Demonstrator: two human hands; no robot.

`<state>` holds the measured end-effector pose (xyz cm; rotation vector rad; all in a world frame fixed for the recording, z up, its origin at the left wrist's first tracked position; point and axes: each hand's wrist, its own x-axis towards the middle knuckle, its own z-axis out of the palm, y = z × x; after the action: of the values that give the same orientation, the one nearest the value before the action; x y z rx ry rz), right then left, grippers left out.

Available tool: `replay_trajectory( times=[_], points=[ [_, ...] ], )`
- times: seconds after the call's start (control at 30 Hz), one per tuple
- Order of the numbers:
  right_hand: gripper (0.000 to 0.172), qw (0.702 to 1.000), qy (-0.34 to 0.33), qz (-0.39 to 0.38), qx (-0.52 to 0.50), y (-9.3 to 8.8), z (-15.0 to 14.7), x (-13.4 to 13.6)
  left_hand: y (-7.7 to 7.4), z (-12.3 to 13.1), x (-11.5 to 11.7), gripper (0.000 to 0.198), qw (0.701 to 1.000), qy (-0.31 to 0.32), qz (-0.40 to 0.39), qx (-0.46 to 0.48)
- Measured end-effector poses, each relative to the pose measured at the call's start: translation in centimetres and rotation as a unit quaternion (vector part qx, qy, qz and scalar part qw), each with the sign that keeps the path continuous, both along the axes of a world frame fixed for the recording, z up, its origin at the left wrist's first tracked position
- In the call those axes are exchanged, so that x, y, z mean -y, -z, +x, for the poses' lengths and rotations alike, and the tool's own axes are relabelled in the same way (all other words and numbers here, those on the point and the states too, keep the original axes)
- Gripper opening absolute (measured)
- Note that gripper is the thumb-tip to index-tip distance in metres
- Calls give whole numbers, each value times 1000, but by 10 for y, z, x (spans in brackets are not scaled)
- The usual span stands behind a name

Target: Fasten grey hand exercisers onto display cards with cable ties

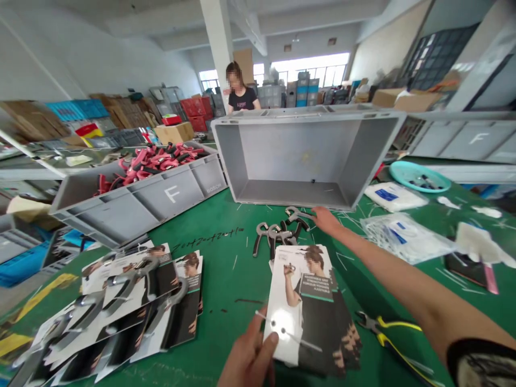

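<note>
My left hand pinches the lower left edge of the top printed card on a fanned stack, thumb on its face. A thin white plastic tie runs through two holes in that card. Beyond the stack, my right hand has its fingers closed on the end of a silver hook-headed tool. Several similar tools with dark handles lie in a small pile beside it. At left, overlapping cards carry such tools on their faces.
A grey crate lies on its side behind the pile. Another crate holds many red and black parts. Yellow-handled cutters, plastic bags and a turquoise tray are at right. A co-worker stands beyond.
</note>
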<state>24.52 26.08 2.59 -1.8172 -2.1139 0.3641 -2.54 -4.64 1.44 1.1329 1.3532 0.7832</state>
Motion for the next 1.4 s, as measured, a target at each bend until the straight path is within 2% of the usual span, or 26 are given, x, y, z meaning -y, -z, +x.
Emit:
replay_trajectory(
  times=[0.13,0.2,0.27,0.33,0.43,0.5,0.6,0.7,0.8,0.9,0.97,1.0,1.07,1.17,1.3,1.4],
  points=[
    [34,997,10,-49,50,20,-17,-40,1,16,6,52,992,-8,43,-115],
    [32,995,13,-70,65,20,-17,-46,-2,20,7,51,985,-3,67,-156],
    [29,994,15,-78,69,11,-5,-42,-4,16,7,57,987,11,53,-151],
    [24,995,23,-69,64,-5,13,-24,-7,5,5,66,993,1,13,-115],
    [26,998,32,-46,40,-34,38,34,-15,-15,-6,66,995,-64,20,-76],
    [29,999,11,-34,0,-52,40,88,-24,-22,-22,58,991,-80,82,-72],
    [26,992,-65,-2,-109,-71,17,166,-38,-15,-56,50,975,-38,215,-49],
    [20,991,-82,0,-109,-73,-16,214,-40,2,-86,52,943,26,329,-48],
    [16,996,-64,-26,-63,-63,-33,236,-28,8,-94,35,923,66,365,-106],
    [27,997,-46,-56,14,-52,-28,255,-14,-1,-80,26,907,110,371,-166],
    [34,998,-23,-28,57,-51,-19,271,-12,-7,-71,25,902,118,371,-188],
    [34,998,-24,2,64,-52,-15,279,-13,-8,-69,25,901,108,373,-192],
    [27,995,-70,56,45,-54,-13,290,-21,-3,-75,26,900,85,384,-189],
    [15,984,-161,71,-1,-52,-22,290,-34,20,-101,27,903,102,378,-176],
    [4,986,-143,64,-54,-36,-36,274,-41,51,-128,13,911,155,349,-157],
    [9,984,-129,69,-100,-27,-37,267,-42,57,-120,6,912,158,352,-141]
  ],
)
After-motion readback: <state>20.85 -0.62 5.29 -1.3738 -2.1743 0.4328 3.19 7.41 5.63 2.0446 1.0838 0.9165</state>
